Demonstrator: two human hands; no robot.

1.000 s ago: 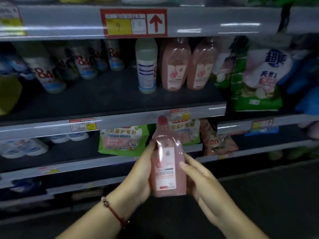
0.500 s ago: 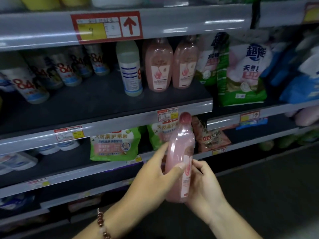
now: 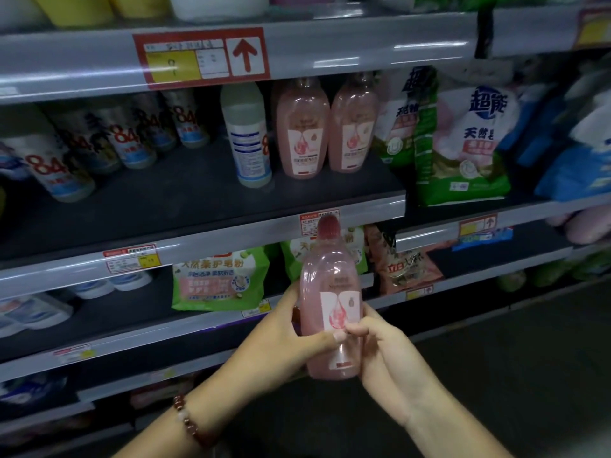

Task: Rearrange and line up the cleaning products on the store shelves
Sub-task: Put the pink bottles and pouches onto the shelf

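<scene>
A pink bottle [image 3: 330, 292] with a red cap stands upright in front of the lower shelves, label facing me. My left hand [image 3: 284, 338] grips its left side with the thumb across the front. My right hand [image 3: 380, 345] holds its right side, thumb and fingers pinching at the label. Two matching pink bottles [image 3: 302, 130] stand side by side on the dark middle shelf [image 3: 165, 206], next to a white bottle [image 3: 246, 133]. Several white "84" bottles [image 3: 122, 140] run along the shelf's back left.
Green and white detergent bags [image 3: 463, 143] fill the shelf to the right. Green soap-powder bags [image 3: 220, 279] and an orange bag [image 3: 403, 262] sit on the shelf below. A red price tag with an up arrow [image 3: 201, 56] marks the upper rail. Dark floor lies at lower right.
The bottle has been turned in both hands so its label faces me again. My view has shifted, and the shelves sit further right in the frame.
</scene>
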